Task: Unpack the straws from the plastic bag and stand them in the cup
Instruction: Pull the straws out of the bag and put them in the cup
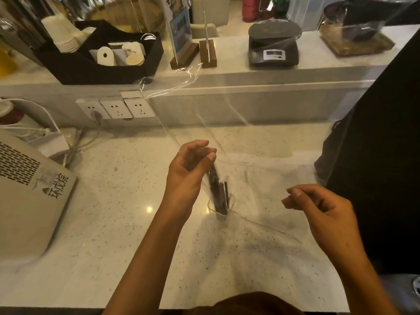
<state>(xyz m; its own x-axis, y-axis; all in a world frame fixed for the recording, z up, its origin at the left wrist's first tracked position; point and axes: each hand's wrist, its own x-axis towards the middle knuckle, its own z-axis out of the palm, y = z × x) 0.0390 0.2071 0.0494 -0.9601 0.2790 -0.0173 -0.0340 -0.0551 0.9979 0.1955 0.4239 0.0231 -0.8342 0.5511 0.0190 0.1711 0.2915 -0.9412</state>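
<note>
A small clear cup (223,215) stands on the speckled white counter (127,223). Several black straws (219,194) stand in it, leaning left, still partly wrapped in clear film. A large clear plastic bag (204,105) billows up and away from the cup toward the back shelf. My left hand (188,173) is just above the cup and pinches the film at the straws' upper ends between thumb and forefinger. My right hand (322,210), to the right of the cup, pinches another part of the bag with curled fingers.
A beige vented machine (27,189) fills the left side, with wall sockets (118,108) and cables behind it. On the raised shelf stand a black organiser with paper cups (91,64), wooden sign stands (184,55) and a black scale (272,48). A dark bulky object (375,178) stands at the right.
</note>
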